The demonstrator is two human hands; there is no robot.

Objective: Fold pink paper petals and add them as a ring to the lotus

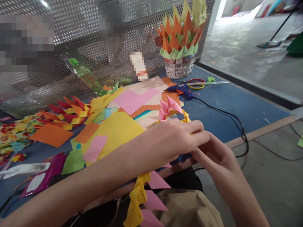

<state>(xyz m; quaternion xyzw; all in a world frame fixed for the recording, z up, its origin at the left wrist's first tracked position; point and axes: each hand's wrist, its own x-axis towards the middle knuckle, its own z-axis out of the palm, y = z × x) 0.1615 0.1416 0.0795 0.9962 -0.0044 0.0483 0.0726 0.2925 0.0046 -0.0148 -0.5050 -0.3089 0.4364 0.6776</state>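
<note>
My left hand (pixel 174 138) is closed over a chain of folded pink and yellow paper pieces (pixel 170 108), which rises above my knuckles and hangs down below my wrist as a yellow and pink strip (pixel 142 201). My right hand (pixel 214 153) meets it from the right, fingers pinched against the same chain under the left fingers. Both hands hover at the near edge of the blue mat (pixel 236 107). What the fingertips pinch is hidden.
Loose coloured paper sheets (pixel 118 126) cover the mat. A blue glue gun (pixel 181 90) with a black cord (pixel 239 126), scissors (pixel 197 83), a folded-paper basket (pixel 181 47), a green bottle (pixel 86 75) and a red-yellow folded chain (pixel 68 112) lie beyond. A perforated metal panel (pixel 78 31) stands behind.
</note>
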